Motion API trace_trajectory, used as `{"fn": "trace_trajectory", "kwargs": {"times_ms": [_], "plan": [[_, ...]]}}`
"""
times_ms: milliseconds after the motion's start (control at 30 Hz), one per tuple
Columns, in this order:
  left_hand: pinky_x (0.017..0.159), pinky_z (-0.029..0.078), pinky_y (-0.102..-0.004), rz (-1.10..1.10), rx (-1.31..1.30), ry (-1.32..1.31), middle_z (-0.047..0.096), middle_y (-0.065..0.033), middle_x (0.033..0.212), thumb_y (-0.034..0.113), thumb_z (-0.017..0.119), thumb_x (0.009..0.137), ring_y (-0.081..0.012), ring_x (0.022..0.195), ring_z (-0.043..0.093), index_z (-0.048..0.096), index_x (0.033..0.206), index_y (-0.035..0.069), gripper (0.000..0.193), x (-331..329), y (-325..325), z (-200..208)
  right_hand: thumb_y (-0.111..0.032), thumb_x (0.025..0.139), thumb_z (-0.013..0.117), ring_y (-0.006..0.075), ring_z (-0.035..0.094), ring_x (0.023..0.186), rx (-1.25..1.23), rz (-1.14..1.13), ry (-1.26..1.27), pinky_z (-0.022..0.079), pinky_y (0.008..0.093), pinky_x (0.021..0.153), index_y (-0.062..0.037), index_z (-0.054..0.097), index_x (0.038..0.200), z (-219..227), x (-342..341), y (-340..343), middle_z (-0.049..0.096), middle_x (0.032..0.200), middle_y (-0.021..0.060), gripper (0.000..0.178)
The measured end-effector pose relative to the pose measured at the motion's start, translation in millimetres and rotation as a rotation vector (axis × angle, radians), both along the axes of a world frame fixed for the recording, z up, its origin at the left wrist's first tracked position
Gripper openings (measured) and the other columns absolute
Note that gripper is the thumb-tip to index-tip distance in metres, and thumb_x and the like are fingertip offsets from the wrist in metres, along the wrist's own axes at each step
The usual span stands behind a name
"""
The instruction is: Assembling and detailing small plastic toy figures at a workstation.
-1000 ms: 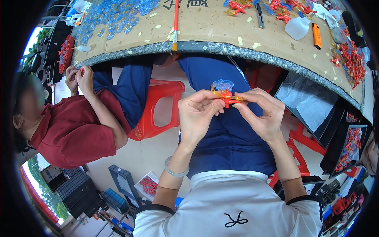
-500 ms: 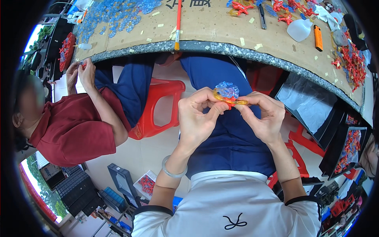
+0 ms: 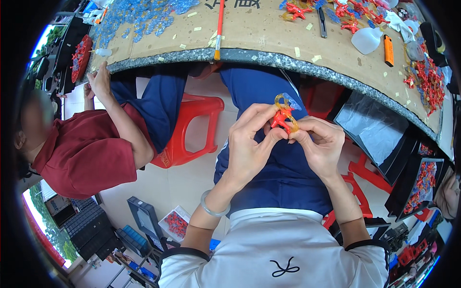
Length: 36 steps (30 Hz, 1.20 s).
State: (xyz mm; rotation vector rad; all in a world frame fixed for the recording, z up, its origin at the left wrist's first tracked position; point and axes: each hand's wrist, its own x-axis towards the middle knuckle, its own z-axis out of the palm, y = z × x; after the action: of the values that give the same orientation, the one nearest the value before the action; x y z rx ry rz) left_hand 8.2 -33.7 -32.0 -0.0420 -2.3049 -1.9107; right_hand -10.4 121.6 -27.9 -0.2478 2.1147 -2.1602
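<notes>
A small plastic figure (image 3: 282,118) with a red body, amber curved parts and a clear blue piece is held above my lap, short of the table edge. My left hand (image 3: 253,139) grips it from the left with thumb and fingers. From the right, my right hand (image 3: 318,144) pinches its lower amber end. The blue piece points up and away from me, and the red part shows between my thumbs. Fingertips hide some of the figure.
On the cardboard-covered table (image 3: 264,31) lie many clear blue pieces (image 3: 144,19), a red-handled brush (image 3: 219,33), a knife (image 3: 321,23), a white bottle (image 3: 367,40), an orange lighter (image 3: 388,50) and red figures (image 3: 429,79). A co-worker (image 3: 91,144) sits left beside a red stool (image 3: 189,132).
My hands have turned the figure: its red body now shows more, and the blue piece has swung to the upper right. The co-worker's hands have moved apart.
</notes>
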Motion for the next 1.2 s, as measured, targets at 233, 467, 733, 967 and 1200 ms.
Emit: {"fn": "trace_trajectory", "kwargs": {"times_ms": [233,467,733,967,1200], "plan": [[0.060,0.044,-0.0236,-0.011,0.124,-0.027,0.060,-0.0085,0.092,0.012,0.077,0.073,-0.0112,0.067,0.052,0.062,0.105,-0.005,0.040,2,2,1,0.005,0.073,0.071,0.0165,0.064,0.064,0.074,0.021,0.218,0.049,0.0252,0.059,0.0035,0.069,0.080,-1,-2,5,0.067,0.072,0.0107,0.007],[0.064,0.046,-0.0235,-0.055,-0.069,0.033,0.061,-0.0103,0.096,0.005,0.075,0.073,-0.0116,0.074,0.055,0.063,0.102,-0.006,0.034,-1,-8,13,-0.008,0.065,0.081,0.0154,0.064,0.072,0.223,-0.039,0.320,0.049,0.0254,0.061,0.0029,0.067,0.096,-3,-3,20,0.068,0.094,0.0109,0.035],[0.059,0.047,-0.0258,-0.162,-0.152,-0.007,0.062,-0.0124,0.097,0.003,0.072,0.074,-0.0178,0.072,0.059,0.062,0.103,-0.004,0.032,1,-13,20,-0.005,0.058,0.078,0.0303,0.058,0.114,0.123,0.196,0.303,0.048,0.0364,0.094,0.0030,0.059,0.119,4,-13,15,0.059,0.124,0.0170,0.064],[0.061,0.048,-0.0286,-0.230,-0.143,-0.031,0.061,-0.0123,0.095,0.006,0.073,0.074,-0.0194,0.072,0.060,0.062,0.103,-0.005,0.033,2,-15,26,-0.004,0.056,0.077,0.0321,0.059,0.112,0.088,0.208,0.335,0.047,0.0383,0.093,0.0036,0.060,0.118,4,-11,12,0.061,0.121,0.0182,0.065],[0.065,0.049,-0.0292,-0.162,-0.193,0.146,0.061,-0.0160,0.094,0.017,0.073,0.076,-0.0228,0.075,0.060,0.063,0.101,-0.010,0.037,7,-10,23,-0.010,0.055,0.077,0.0335,0.060,0.106,0.129,0.196,0.423,0.049,0.0387,0.089,0.0047,0.061,0.116,14,-8,12,0.062,0.118,0.0190,0.065]]}}
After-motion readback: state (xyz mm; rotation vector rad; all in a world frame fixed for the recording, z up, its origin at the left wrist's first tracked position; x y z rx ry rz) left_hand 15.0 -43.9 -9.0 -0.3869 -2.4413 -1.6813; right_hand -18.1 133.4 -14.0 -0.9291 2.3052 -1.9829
